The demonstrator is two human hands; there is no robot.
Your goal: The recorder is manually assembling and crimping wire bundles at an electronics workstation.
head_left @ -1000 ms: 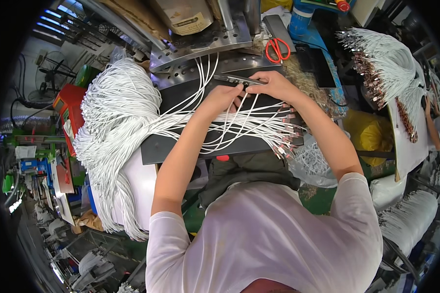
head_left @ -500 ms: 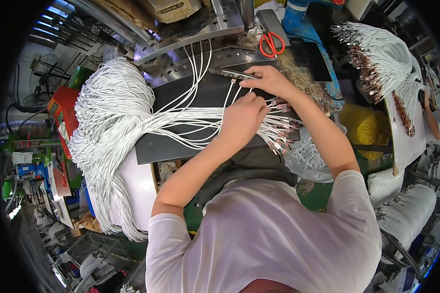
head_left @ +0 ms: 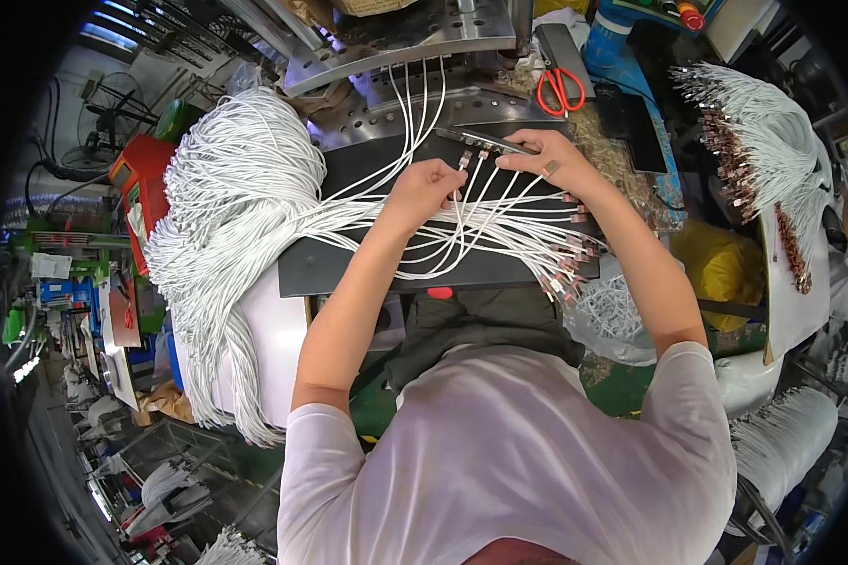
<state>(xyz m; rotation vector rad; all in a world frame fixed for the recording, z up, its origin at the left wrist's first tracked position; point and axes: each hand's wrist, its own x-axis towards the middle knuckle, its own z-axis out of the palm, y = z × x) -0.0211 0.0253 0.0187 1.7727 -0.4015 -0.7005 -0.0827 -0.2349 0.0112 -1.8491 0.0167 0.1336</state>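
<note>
My left hand (head_left: 422,195) pinches a white cable just below its small metal plug (head_left: 464,160), near the left part of a narrow dark metal bar (head_left: 488,141). My right hand (head_left: 554,162) grips the bar's right end between thumb and fingers. A second cable's plug (head_left: 483,154) sits against the bar's near edge, and another cable runs up to my right thumb. Below both hands, many white cables (head_left: 367,218) lie across a black board (head_left: 301,268), their copper-coloured ends (head_left: 570,259) fanned out on the right.
A perforated metal press (head_left: 415,47) stands ahead, several cables leading into it. Red-handled scissors (head_left: 561,91) lie back right. A large cable bundle (head_left: 245,151) hangs at the left, beside a red machine (head_left: 141,174). More cables (head_left: 754,132) and a yellow bag (head_left: 721,264) are right.
My left hand has moved from over the cable ends leftward and up to the bar, with a plug at its fingertips. My right hand stays on the bar. The whole view has shifted slightly.
</note>
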